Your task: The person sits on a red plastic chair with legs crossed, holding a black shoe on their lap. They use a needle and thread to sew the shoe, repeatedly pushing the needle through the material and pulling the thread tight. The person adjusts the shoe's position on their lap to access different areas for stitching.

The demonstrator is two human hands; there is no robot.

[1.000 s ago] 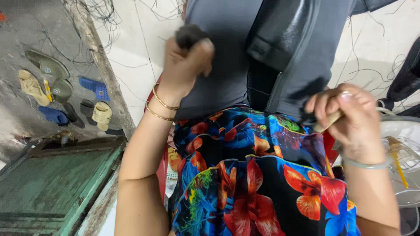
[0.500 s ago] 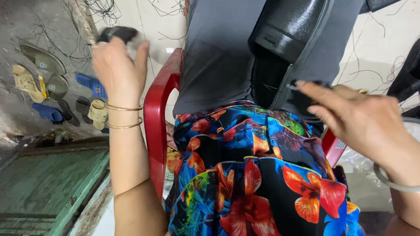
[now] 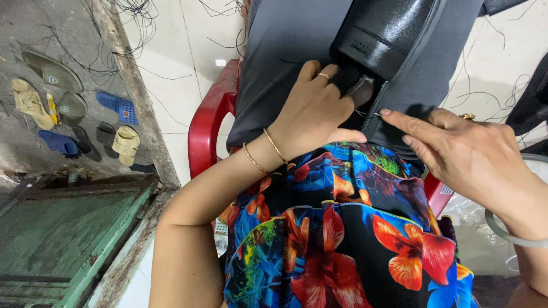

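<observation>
A large grey fabric cover with a glossy black moulded part lies across my lap, over a flowered garment. My left hand, with two gold bangles at the wrist, lies on the grey fabric. Its fingers curl into the gap under the black part and grip the fabric edge there. My right hand comes in from the right with its fingers stretched out. The index fingertip touches the grey seam beside that gap, and I see nothing in this hand.
I sit on a red plastic chair on a pale tiled floor strewn with dark threads. Several sandals lie on rough concrete at the left, above a green metal panel. A clear bangle rings my right wrist.
My left hand has come down from the upper left, where it held a dark object, onto the grey fabric at the gap. My right hand has shifted up to the seam.
</observation>
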